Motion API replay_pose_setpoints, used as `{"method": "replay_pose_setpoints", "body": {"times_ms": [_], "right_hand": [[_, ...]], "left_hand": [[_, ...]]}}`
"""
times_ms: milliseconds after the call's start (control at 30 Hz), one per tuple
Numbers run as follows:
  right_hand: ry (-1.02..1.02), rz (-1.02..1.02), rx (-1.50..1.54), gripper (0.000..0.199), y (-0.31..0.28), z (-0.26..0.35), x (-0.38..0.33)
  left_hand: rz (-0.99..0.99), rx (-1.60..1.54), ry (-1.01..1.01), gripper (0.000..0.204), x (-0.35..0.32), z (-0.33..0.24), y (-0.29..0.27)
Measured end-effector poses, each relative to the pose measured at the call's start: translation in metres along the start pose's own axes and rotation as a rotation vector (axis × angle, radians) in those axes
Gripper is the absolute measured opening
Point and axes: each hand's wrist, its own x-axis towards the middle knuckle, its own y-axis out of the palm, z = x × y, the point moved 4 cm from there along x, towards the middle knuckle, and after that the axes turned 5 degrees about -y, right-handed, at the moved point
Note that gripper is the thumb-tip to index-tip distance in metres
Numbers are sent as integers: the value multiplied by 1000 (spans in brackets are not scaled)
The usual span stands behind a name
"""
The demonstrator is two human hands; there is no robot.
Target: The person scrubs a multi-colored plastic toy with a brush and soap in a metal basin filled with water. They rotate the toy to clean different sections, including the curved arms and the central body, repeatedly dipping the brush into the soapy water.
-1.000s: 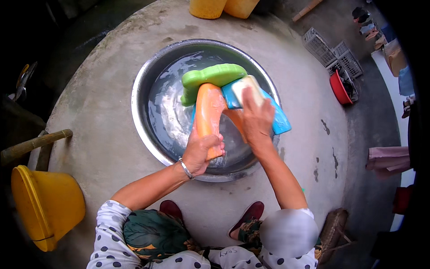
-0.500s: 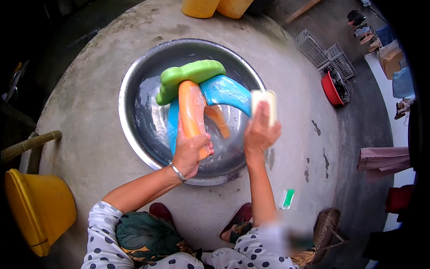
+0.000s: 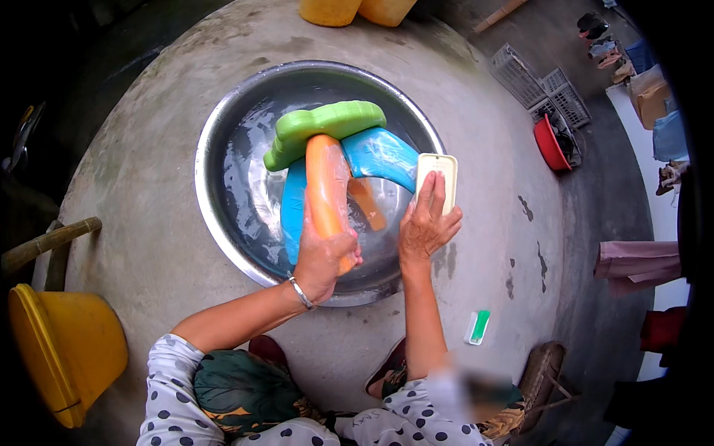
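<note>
A small plastic stool (image 3: 327, 128) with a green seat and orange and blue legs lies tilted in a wide metal basin (image 3: 202, 175) of water. My left hand (image 3: 327, 253) is wrapped round the lower end of its near orange leg, which looks wet and soapy. In my right hand (image 3: 426, 229) is a cream-backed scrubbing brush (image 3: 446, 167), fingers flat along its back. The brush is against the outer end of the right blue leg; its bristles are hidden underneath. Another orange leg reaches down into the water.
A yellow bucket (image 3: 89, 338) stands at the left, below a bamboo pole (image 3: 56, 241). On the concrete to the right lies a small green and white item (image 3: 477, 327). Farther off are grey crates (image 3: 517, 74), a red basin (image 3: 549, 145) and more yellow buckets (image 3: 327, 11).
The stool has shifted slightly right together with my left hand. My right hand and the brush have moved slightly left and down, and the brush is no longer blurred.
</note>
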Motion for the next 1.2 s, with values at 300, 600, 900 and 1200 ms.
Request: {"method": "replay_pose_setpoints", "body": {"times_ms": [300,600,900,1200], "right_hand": [[-50,49,99,57,10,12,11],[-174,-16,154,44,12,46,14],[0,75,43,62,-4,-6,27],[-381,48,297,51,6,22,50]], "left_hand": [[12,-35,-15,87,4,-1,-3],[47,-7,-30,86,3,2,3],[84,68,-12,92,-6,-5,-10],[66,65,-88,74,-1,-9,-13]]}}
